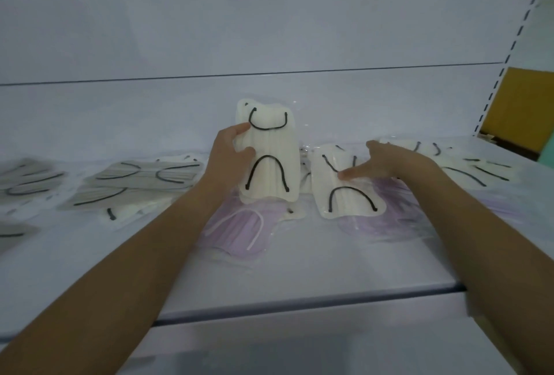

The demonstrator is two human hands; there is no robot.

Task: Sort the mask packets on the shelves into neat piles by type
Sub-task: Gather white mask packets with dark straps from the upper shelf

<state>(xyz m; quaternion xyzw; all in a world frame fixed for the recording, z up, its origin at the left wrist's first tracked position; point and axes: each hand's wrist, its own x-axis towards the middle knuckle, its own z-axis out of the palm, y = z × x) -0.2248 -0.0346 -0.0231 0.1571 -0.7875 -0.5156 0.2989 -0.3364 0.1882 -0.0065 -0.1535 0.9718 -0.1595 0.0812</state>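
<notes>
The front strip of the shelf (299, 272) is bare, so my arms can slide in there. Behind the packets there is bare shelf up to the back wall (269, 15), and open air above. On the left, the grey packets (135, 179) lie in the way. The cream packet (266, 150) that my left hand (230, 150) holds up blocks the middle. Purple packets (236, 230) lie under both arms. Past my right hand (392, 162), a cream pile (467, 167) fills the corner by the slotted post (506, 66).
</notes>
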